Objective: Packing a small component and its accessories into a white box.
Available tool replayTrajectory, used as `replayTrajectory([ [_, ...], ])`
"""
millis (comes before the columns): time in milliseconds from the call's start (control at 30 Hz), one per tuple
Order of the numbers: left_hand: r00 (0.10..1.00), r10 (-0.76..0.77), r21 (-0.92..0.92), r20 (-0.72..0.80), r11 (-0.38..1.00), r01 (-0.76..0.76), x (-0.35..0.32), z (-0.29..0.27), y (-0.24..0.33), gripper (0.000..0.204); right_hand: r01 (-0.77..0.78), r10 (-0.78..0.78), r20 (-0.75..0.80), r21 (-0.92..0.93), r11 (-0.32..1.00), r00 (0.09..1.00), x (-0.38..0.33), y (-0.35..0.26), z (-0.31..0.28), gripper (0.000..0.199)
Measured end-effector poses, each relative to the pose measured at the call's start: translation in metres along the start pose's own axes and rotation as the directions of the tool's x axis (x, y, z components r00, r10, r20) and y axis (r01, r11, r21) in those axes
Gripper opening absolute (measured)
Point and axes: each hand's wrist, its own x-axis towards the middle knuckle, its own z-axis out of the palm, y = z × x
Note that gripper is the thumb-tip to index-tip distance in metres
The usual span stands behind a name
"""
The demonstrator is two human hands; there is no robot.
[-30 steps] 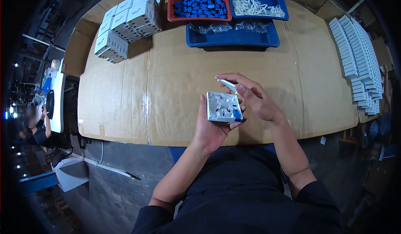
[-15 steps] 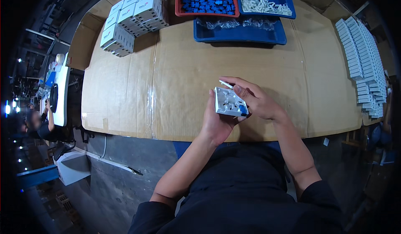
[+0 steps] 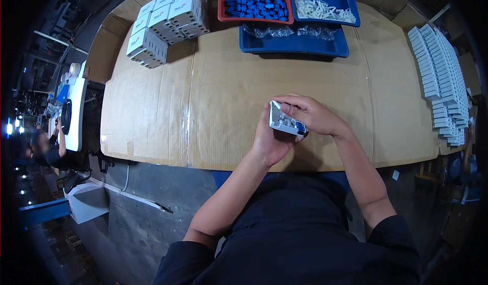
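Note:
In front of my body, above the near half of the table, I hold a small white plastic housing [image 3: 285,126]. Molded shapes show inside its hollow face, and a dark blue piece [image 3: 301,129] sits at its near right corner. My left hand [image 3: 270,141] is closed round the housing from the left and below. Over the far right side lies my right hand [image 3: 314,116], its thumb on the inner face and its fingers bent along the far edge. Those fingers hide part of the housing, and a thin white piece is no longer visible there.
White boxlike units [image 3: 147,47] stand stacked at the far left. A red bin [image 3: 220,13] holds blue parts, a blue bin [image 3: 357,19] white sticks, and a blue tray [image 3: 295,50] clear bags. White housings [image 3: 441,76] are piled right. Another person [image 3: 53,153] sits far left.
The housing has tilted and shifted slightly right in my hands. My right fingers have closed onto its far edge, where a thin white stick showed before.

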Motion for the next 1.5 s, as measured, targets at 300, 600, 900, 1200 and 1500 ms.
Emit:
replayTrajectory([
  [300, 0.999, -0.029, -0.013, -0.019, 0.999, 0.029, 0.014, 0.011, -0.003, 0.055, -0.051, 0.054, -0.046, 0.049, 0.997, 0.998, 0.004, 0.009, -0.014, 0.049],
  [600, 0.999, -0.047, -0.020, 0.026, 0.999, 0.047, 0.019, 0.001, -0.001, 0.052, -0.123, 0.122, -0.075, -0.002, 0.992, 0.990, 0.000, -0.009, -0.001, 0.049],
  [900, 0.996, 0.010, -0.111, 0.083, 0.994, -0.001, 0.016, -0.004, 0.003, 0.051, -0.162, 0.164, 0.008, 0.188, 0.969, 0.986, 0.006, -0.004, -0.004, 0.054],
  [1200, 0.958, 0.203, 0.041, -0.205, 0.979, -0.198, -0.005, 0.020, 0.001, 0.061, 0.113, -0.113, 0.000, 0.062, 0.992, 0.994, 0.008, -0.001, 0.015, 0.058],
  [1500, 0.934, 0.320, 0.228, -0.161, 0.933, -0.280, -0.026, 0.032, -0.006, 0.067, 0.316, -0.317, -0.012, -0.040, 0.948, 0.948, -0.009, -0.009, 0.019, 0.067],
])
